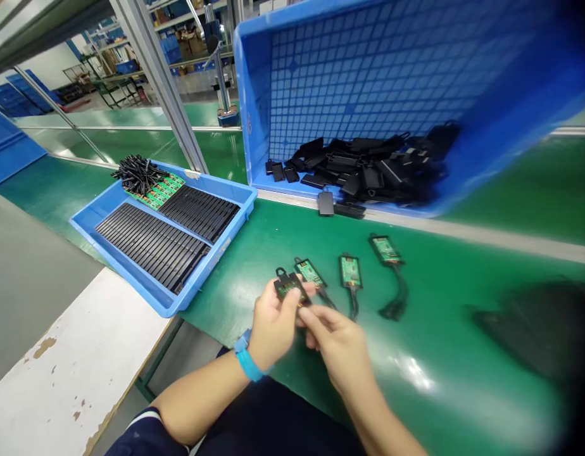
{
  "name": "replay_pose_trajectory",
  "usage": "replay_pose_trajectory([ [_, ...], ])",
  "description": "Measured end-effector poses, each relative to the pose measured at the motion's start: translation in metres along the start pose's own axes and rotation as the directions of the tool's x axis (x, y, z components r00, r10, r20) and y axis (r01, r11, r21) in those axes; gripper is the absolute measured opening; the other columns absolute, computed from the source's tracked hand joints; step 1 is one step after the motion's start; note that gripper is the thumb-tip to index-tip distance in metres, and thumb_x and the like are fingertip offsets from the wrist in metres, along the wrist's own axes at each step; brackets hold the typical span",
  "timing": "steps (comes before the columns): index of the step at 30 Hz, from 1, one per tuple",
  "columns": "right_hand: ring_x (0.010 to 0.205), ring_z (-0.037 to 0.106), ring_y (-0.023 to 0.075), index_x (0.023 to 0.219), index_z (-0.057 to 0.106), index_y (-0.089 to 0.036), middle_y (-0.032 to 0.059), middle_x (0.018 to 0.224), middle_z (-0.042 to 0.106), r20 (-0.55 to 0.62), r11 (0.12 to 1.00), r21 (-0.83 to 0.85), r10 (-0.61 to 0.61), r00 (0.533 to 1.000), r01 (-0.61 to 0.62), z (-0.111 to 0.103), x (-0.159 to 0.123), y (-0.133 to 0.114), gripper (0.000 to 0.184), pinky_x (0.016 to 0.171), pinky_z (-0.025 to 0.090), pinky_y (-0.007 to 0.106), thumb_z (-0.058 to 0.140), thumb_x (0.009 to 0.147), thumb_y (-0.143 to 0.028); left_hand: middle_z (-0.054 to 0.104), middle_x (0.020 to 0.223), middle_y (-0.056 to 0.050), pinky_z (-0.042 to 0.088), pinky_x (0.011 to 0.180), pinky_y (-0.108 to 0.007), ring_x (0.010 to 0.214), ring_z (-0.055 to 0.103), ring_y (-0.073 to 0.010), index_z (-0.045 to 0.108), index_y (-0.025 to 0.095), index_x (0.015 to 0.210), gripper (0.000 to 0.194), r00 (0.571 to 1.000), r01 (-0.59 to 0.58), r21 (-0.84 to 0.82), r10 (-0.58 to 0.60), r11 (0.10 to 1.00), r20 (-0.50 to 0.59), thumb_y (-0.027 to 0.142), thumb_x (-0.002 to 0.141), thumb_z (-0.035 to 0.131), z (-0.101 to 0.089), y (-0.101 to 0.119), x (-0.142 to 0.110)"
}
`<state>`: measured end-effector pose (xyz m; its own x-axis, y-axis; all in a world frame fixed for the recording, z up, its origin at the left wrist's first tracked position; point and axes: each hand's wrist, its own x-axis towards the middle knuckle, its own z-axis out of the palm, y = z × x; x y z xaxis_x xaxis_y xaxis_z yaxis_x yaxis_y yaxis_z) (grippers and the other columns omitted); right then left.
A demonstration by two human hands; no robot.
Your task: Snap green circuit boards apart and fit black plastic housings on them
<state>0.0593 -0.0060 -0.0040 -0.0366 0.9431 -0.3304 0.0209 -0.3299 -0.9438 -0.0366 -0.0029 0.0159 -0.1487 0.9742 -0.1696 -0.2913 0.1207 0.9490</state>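
Note:
My left hand (pixel 275 323), with a blue band at the wrist, is closed around a black plastic case (pixel 283 283) that has a loop at its top and a green circuit board inside. The fingers of my right hand (pixel 337 339) pinch at the lower end of the same case, where the board's cable would be; the exact grip is hidden. Just beyond lie three similar cases with boards and black cables: one close behind my hands (pixel 310 272), a middle one (pixel 351 271) and a right one (pixel 386 249).
A shallow blue tray (pixel 166 310) at left holds rows of black parts (pixel 150 244), green boards (pixel 162 191) and bundled black cables (pixel 138 174). A large tipped blue crate (pixel 254 114) holds many black cases (pixel 368 171). A dark blurred object (pixel 530 326) lies right.

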Motion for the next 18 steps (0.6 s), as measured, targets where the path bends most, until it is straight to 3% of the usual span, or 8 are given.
replay_pose_trajectory([
  [2, 0.045, 0.053, 0.0124, 0.067, 0.062, -0.015, 0.0018, 0.057, 0.063, 0.050, 0.998, -0.013, -0.059, 0.997, 0.060, 0.002, 0.002, 0.000, 0.024, 0.047, 0.043, 0.023, 0.057, 0.073, -0.038, 0.065, 0.095, -0.010, 0.050, 0.075, -0.030, 0.088, 0.062, -0.0187, 0.049, 0.015, 0.103, 0.028, 1.000, -0.007, 0.040, 0.007, 0.999, 0.004, 0.033, 0.081, 0.050, -0.001, 0.004, 0.003],
  [5, 0.069, 0.062, 0.0174, 0.071, 0.064, -0.018, 0.0031, 0.071, 0.067, 0.151, 0.911, -0.225, -0.317, 0.936, 0.345, -0.006, 0.011, -0.012, 0.019, 0.067, 0.048, 0.028, 0.054, 0.078, -0.032, 0.065, 0.089, -0.008, 0.050, 0.071, -0.031, 0.083, 0.063, -0.0186, 0.040, 0.018, 0.112, 0.037, 0.999, -0.010, 0.038, 0.008, 0.999, 0.042, 0.035, 0.081, 0.051, -0.005, 0.006, 0.023],
  [7, 0.084, 0.060, 0.0181, 0.076, 0.066, -0.020, 0.0031, 0.082, 0.068, 0.197, 0.710, -0.471, -0.495, 0.846, 0.525, -0.026, 0.027, -0.022, 0.020, 0.080, 0.045, 0.030, 0.050, 0.082, -0.030, 0.065, 0.084, -0.007, 0.050, 0.071, -0.034, 0.081, 0.064, -0.0193, 0.033, 0.017, 0.119, 0.046, 0.997, -0.024, 0.113, 0.016, 0.993, 0.071, 0.038, 0.081, 0.049, -0.009, 0.000, 0.046],
  [9, 0.099, 0.055, 0.0193, 0.086, 0.066, -0.020, 0.0045, 0.095, 0.066, 0.210, 0.491, -0.681, -0.580, 0.787, 0.543, -0.058, 0.051, -0.031, 0.023, 0.092, 0.039, 0.034, 0.045, 0.085, -0.030, 0.065, 0.084, -0.010, 0.048, 0.075, -0.039, 0.084, 0.063, -0.0218, 0.030, 0.014, 0.124, 0.053, 0.997, -0.053, 0.349, 0.030, 0.936, 0.071, 0.041, 0.082, 0.045, -0.014, -0.011, 0.069],
  [12, 0.118, 0.040, 0.0261, 0.110, 0.058, -0.013, 0.0122, 0.120, 0.054, 0.170, 0.381, -0.811, -0.573, 0.802, 0.444, -0.111, 0.087, -0.033, 0.035, 0.100, 0.028, 0.042, 0.049, 0.082, -0.032, 0.056, 0.109, -0.020, 0.036, 0.091, -0.051, 0.109, 0.049, -0.0310, 0.022, 0.007, 0.132, 0.070, 0.988, -0.121, 0.712, 0.155, 0.691, 0.017, 0.041, 0.077, 0.050, -0.023, -0.029, 0.086],
  [14, 0.120, 0.038, 0.0290, 0.122, 0.048, -0.010, 0.0160, 0.125, 0.048, 0.143, 0.373, -0.843, -0.541, 0.829, 0.388, -0.135, 0.100, -0.028, 0.045, 0.099, 0.029, 0.047, 0.046, 0.083, -0.032, 0.032, 0.132, -0.025, 0.022, 0.099, -0.053, 0.127, 0.025, -0.0334, 0.012, 0.005, 0.136, 0.078, 0.958, -0.186, 0.847, 0.283, 0.498, 0.044, 0.042, 0.078, 0.049, -0.028, -0.038, 0.082],
  [16, 0.116, 0.044, 0.0280, 0.126, 0.044, -0.012, 0.0152, 0.123, 0.050, 0.148, 0.357, -0.862, -0.503, 0.852, 0.360, -0.147, 0.098, -0.019, 0.046, 0.097, 0.031, 0.047, 0.040, 0.086, -0.035, 0.010, 0.142, -0.022, 0.017, 0.102, -0.052, 0.132, 0.007, -0.0326, 0.009, 0.010, 0.138, 0.076, 0.933, -0.280, 0.917, 0.306, 0.286, 0.189, 0.045, 0.080, 0.042, -0.026, -0.044, 0.070],
  [18, 0.115, 0.045, 0.0243, 0.129, 0.041, -0.016, 0.0110, 0.125, 0.050, 0.182, 0.338, -0.865, -0.476, 0.860, 0.370, -0.151, 0.083, -0.011, 0.046, 0.098, 0.032, 0.044, 0.036, 0.088, -0.037, 0.002, 0.145, -0.017, 0.017, 0.101, -0.054, 0.132, 0.000, -0.0348, 0.016, 0.017, 0.138, 0.074, 0.902, -0.393, 0.914, 0.235, 0.104, 0.361, 0.052, 0.078, 0.042, -0.016, -0.048, 0.059],
])
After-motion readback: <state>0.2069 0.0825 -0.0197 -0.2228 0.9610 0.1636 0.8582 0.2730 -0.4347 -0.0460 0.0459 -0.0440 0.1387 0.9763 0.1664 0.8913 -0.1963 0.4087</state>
